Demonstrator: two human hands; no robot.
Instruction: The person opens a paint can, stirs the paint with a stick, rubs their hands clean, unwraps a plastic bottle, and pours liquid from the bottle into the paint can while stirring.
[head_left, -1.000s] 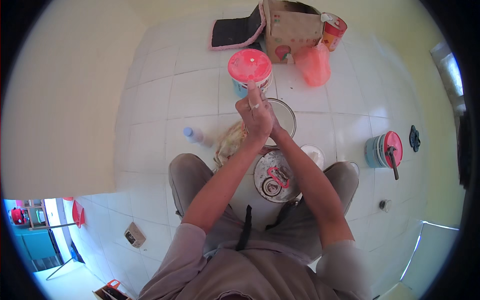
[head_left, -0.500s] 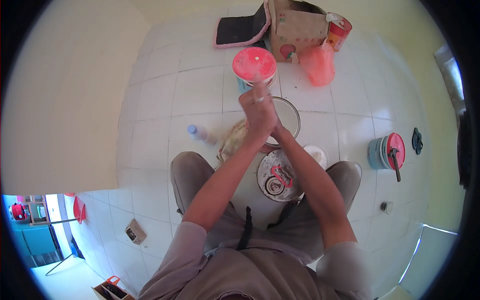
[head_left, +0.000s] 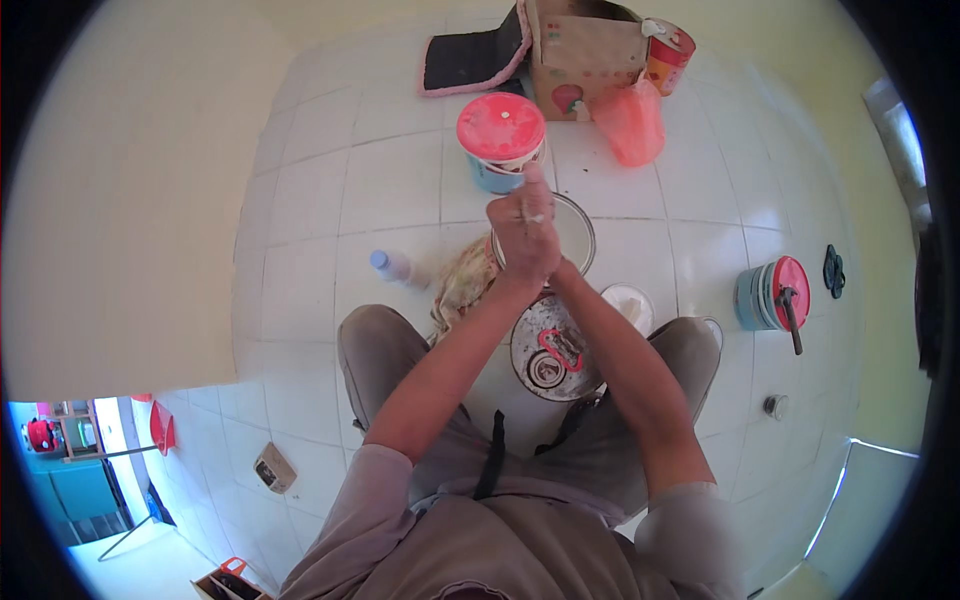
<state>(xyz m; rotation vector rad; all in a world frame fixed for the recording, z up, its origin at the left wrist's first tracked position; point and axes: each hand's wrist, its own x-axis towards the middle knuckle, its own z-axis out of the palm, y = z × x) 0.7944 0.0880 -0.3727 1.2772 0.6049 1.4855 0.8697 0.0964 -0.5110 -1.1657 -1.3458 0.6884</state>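
Note:
My two hands are together in front of me, over an open round bucket (head_left: 588, 232) with a pale inside. My left hand (head_left: 523, 235) is closed in a fist, with pale smears on its fingers; whatever it grips is hidden. My right hand (head_left: 562, 270) is pressed against it, mostly covered, its fingers out of sight. A stained, crumpled cloth (head_left: 463, 290) lies left of the bucket. Nearer to me stands a round, paint-stained metal can (head_left: 545, 345) with a red handle and a round spout on top. Beside it is a white round tub or lid (head_left: 632, 303).
A bucket with a pink-red lid (head_left: 500, 128) stands beyond my hands. Left is a blue-capped bottle (head_left: 392, 265). A hammer (head_left: 790, 315) lies across another lidded bucket (head_left: 752, 300) at right. Farther back are a cardboard box (head_left: 590, 65) and a red plastic bag (head_left: 632, 125).
My joined hands have come down slightly and toward me, to the right a little, showing more of the pink-lidded bucket's side. The whole view has shifted slightly.

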